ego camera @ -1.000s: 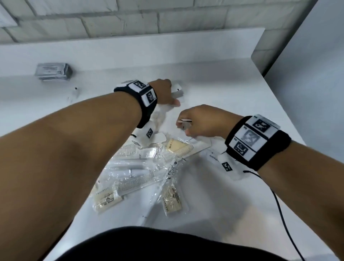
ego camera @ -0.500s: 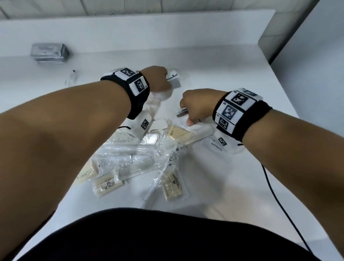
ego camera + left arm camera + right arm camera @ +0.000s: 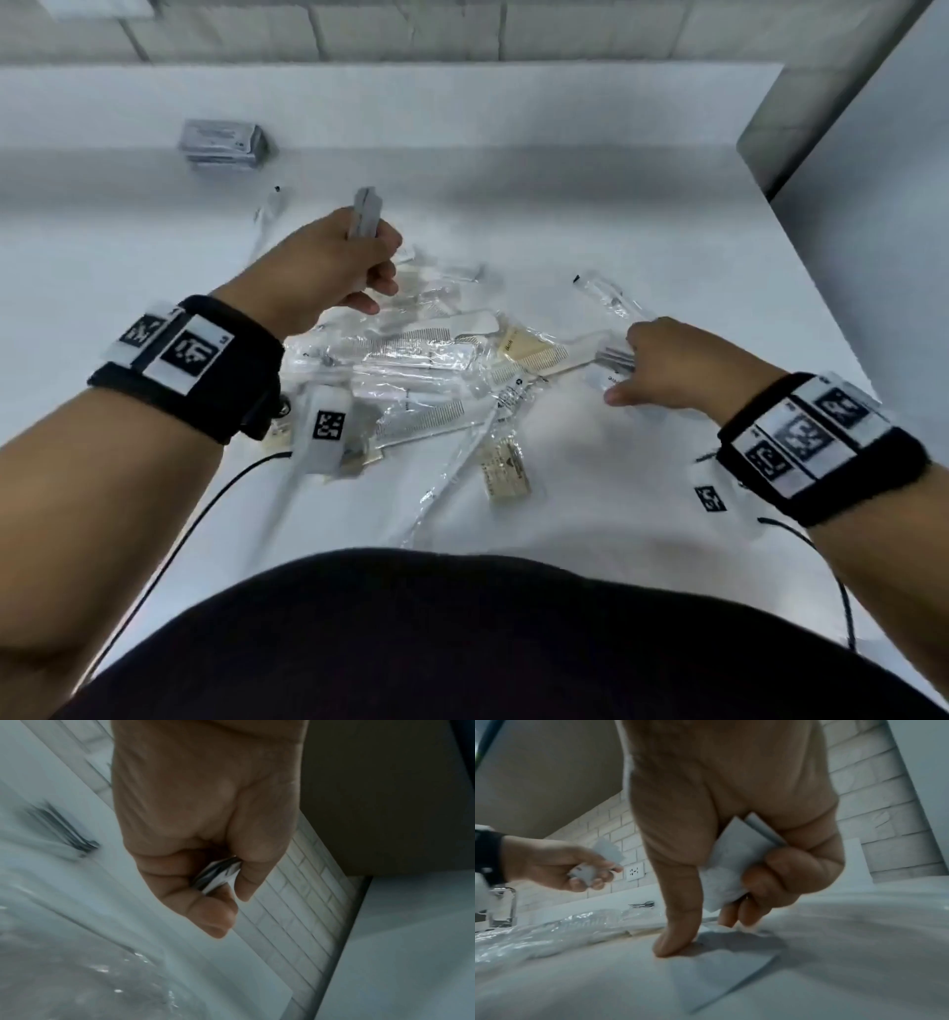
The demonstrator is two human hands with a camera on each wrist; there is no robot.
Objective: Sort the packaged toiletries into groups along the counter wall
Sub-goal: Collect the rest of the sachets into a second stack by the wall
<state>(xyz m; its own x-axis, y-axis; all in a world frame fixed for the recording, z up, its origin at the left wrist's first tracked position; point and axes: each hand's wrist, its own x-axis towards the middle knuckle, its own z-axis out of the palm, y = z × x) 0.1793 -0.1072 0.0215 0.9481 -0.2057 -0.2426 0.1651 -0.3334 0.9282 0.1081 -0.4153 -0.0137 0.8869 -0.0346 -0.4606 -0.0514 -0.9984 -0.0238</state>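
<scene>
A loose pile of clear-wrapped combs and toothbrushes (image 3: 426, 370) lies in the middle of the white counter (image 3: 590, 216). My left hand (image 3: 359, 267) hovers over the pile's far left and grips a few flat white sachets (image 3: 365, 213) that stick up from the fist; their edges show between thumb and fingers (image 3: 218, 876). My right hand (image 3: 662, 360) is at the pile's right edge. Its fingers curl round more white sachets (image 3: 736, 850), while its thumb presses another flat sachet (image 3: 721, 959) onto the counter.
A stack of grey packets (image 3: 222, 143) stands against the low back wall at the left. Single wrapped items lie near it (image 3: 269, 210) and right of the pile (image 3: 606, 295). A tap (image 3: 505, 902) stands far left. A side wall (image 3: 873, 216) closes the counter's right.
My left hand has lifted off the pile with its sachets and drawn back to the left. My right hand has slid right to the pile's edge, thumb now down on a sachet.
</scene>
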